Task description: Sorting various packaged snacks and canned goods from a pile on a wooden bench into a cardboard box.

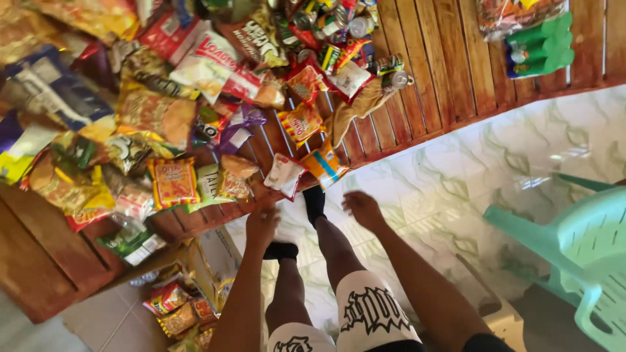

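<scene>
While the person stands on the pale green-veined marble floor in black socks and black shorts with white lettering, both bare hands reach forward toward the near edge of the brown slatted wooden table. The left hand is at the table edge, fingers loosely curled and holding nothing, just below two small packets: a white-and-red foil snack packet and a tan crinkled snack packet beside it. The right hand hangs over the floor, apart from the table, fingers relaxed and slightly spread, empty as well. Nearest to it is one orange-and-blue snack packet that lies at the very edge of the slats. Further up lie one orange-and-yellow striped packet and one red-bordered yellow packet, both flat on the table. Beyond these the table carries a dense heap of snack bags, too many and too overlapped to count, with at least two small metal cans near its top. One pack of green bottles sits well apart at the far right of the table. An open cardboard box with more packets stands on the floor under the table edge, by the left forearm. One mint-green plastic chair stands on the floor to the right.
</scene>
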